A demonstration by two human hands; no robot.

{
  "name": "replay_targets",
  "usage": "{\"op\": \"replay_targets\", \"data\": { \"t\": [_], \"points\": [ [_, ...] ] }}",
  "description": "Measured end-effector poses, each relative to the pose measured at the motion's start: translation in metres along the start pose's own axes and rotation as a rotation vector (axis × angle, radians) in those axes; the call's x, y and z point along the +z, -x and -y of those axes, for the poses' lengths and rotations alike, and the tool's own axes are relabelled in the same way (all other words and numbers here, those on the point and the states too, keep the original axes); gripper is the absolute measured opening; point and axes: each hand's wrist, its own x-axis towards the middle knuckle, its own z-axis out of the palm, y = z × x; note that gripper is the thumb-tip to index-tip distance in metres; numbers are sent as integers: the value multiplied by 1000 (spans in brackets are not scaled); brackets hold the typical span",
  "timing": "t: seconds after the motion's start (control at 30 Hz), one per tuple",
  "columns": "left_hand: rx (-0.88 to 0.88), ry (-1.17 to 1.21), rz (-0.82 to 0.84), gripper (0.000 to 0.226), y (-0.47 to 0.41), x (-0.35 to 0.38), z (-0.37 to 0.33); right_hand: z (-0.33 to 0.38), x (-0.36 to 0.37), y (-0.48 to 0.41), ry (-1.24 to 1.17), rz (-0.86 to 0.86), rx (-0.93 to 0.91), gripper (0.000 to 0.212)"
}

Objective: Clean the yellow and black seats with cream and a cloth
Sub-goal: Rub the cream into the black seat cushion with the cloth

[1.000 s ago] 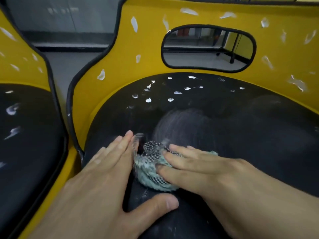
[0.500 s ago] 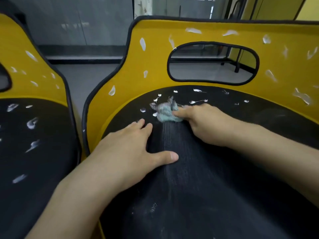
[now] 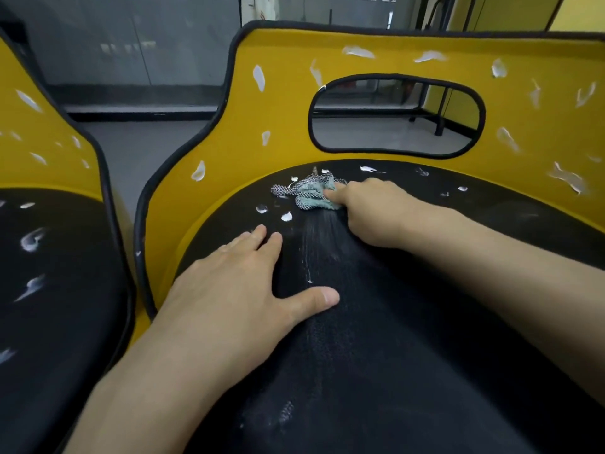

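Black, coarse-woven fabric covers the cushion (image 3: 393, 339) of the near seat. The cloth (image 3: 309, 194) sits at its far edge, just below the yellow backrest (image 3: 278, 126). The right hand (image 3: 373, 211) has its fingers curled onto the cloth's near side, bunching it and pressing it down on the cushion. The left hand (image 3: 235, 286) lies flat and spread on the cushion nearer the person, holding nothing, apparently as a brace. White cream dabs (image 3: 286, 217) dot the cushion just left of the cloth, and more are scattered over the backrest around its oval opening (image 3: 396, 116). A thin pale streak (image 3: 309, 267) runs down the cushion between the two hands. A second seat (image 3: 55, 273) to the left carries its own unwiped dabs.

The cloth looks light, limp and crumpled. It will likely fold and slide rather than keep a shape, so it is best taken as a wad under the fingertips with the palm behind it. The cream looks soft and should smear thin, but the textured weave probably traps it, so firm pressure seems needed. Most of the job appears to lie ahead.
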Motion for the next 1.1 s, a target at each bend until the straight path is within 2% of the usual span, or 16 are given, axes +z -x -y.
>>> {"op": "replay_targets", "data": {
  "t": [0.1,0.23,0.47,0.57,0.77,0.93,1.1],
  "points": [
    [-12,12,-18,112,-1,3,1,10,-1,49,53,-40,-152,55],
    [-22,11,-11,114,-5,3,-3,11,-9,85,-5,38,-230,71],
    [-26,34,33,121,0,-2,-6,-19,-2,-17,6,24,-20,70],
    [-21,38,34,120,1,-1,-6,-24,-1,-4,-24,40,-36,65],
    [-22,7,18,116,-2,1,-6,-29,-12,76,-32,137,-99,65],
    [-17,14,28,119,-2,0,-5,-25,-9,18,-60,81,-51,72],
    [-12,76,25,116,0,-2,-1,-23,5,-22,-96,50,6,63]
  ]
}}
